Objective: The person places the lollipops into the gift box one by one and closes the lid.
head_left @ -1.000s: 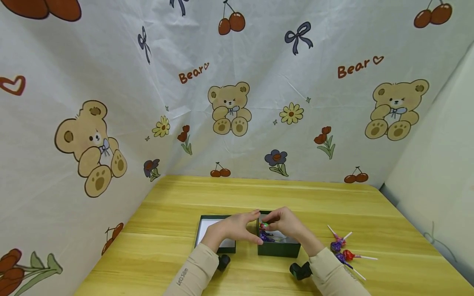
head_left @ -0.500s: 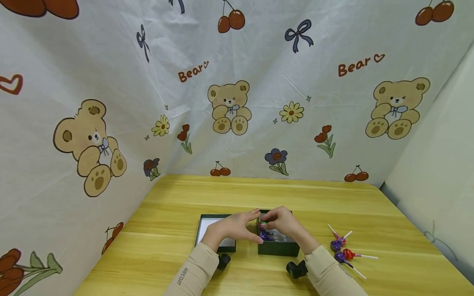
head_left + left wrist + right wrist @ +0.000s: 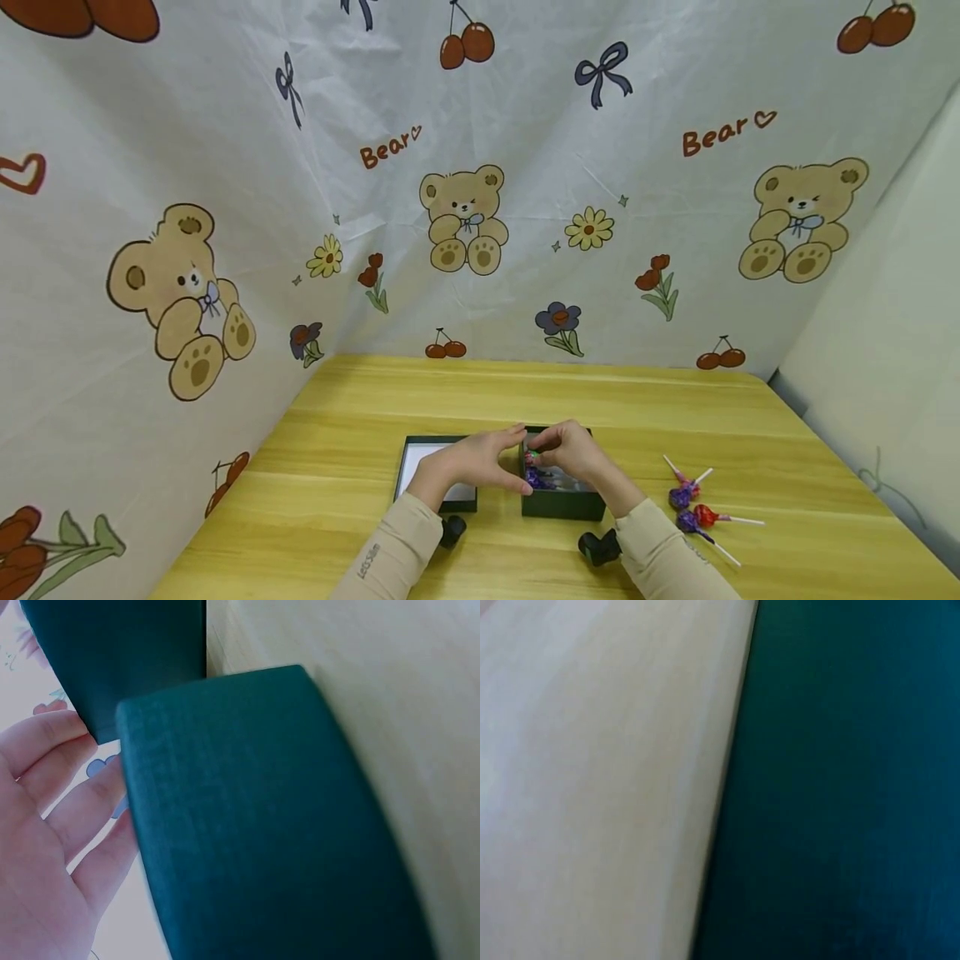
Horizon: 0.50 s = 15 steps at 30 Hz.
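A dark green box (image 3: 564,505) stands on the table with several purple-wrapped lollipops (image 3: 538,479) lying inside along its left wall. My right hand (image 3: 576,452) reaches into it from the right and pinches a lollipop with a red and green wrapper (image 3: 532,457). At the box's left side is my left hand (image 3: 483,458), thumb and fingers spread. In the left wrist view, fingers (image 3: 82,810) extend behind the near green wall, some meeting the far green piece's corner. Only green wall (image 3: 840,780) and table fill the right wrist view, the hand being out of it.
A dark green lid (image 3: 459,506) with a white inside lies left of the box, partly under my left forearm. Loose lollipops, purple (image 3: 687,522) and red (image 3: 705,516), lie to the right. Black wrist devices (image 3: 598,548) sit near both cuffs. A bear-print cloth (image 3: 517,108) hangs behind the table.
My right hand and sleeve have shifted very slightly left, the fingers staying at the red and green lollipop in the box. My left hand stays in place.
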{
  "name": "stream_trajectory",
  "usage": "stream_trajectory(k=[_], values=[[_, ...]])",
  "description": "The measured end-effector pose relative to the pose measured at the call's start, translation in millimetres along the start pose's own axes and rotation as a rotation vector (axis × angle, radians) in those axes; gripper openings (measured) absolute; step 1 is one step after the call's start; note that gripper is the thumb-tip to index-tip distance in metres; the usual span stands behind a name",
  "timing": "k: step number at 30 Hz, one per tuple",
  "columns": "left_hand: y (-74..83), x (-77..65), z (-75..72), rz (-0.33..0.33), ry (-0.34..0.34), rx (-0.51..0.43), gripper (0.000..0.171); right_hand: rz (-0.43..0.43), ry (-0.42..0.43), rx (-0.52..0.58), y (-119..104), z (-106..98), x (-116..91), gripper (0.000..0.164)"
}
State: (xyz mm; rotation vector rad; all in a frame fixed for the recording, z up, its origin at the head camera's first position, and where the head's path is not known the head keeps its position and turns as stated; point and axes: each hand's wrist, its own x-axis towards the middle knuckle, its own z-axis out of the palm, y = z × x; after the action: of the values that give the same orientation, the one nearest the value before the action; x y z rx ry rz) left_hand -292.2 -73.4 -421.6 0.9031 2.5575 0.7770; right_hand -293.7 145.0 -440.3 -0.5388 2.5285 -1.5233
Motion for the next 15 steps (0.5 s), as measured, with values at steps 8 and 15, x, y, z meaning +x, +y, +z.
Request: stream_trajectory(k=[8, 15], values=[[-1.9, -0.8, 2.5, -0.008, 0.0, -0.011, 0.094, 0.033, -0.009, 0.028, -0.2, 0.4, -2.2, 0.025], [-1.8, -0.9, 0.6, -0.01, 0.002, -0.016, 0.094, 0.029, 0.008, -0.004, -8.7, -2.9, -0.9, 0.025]])
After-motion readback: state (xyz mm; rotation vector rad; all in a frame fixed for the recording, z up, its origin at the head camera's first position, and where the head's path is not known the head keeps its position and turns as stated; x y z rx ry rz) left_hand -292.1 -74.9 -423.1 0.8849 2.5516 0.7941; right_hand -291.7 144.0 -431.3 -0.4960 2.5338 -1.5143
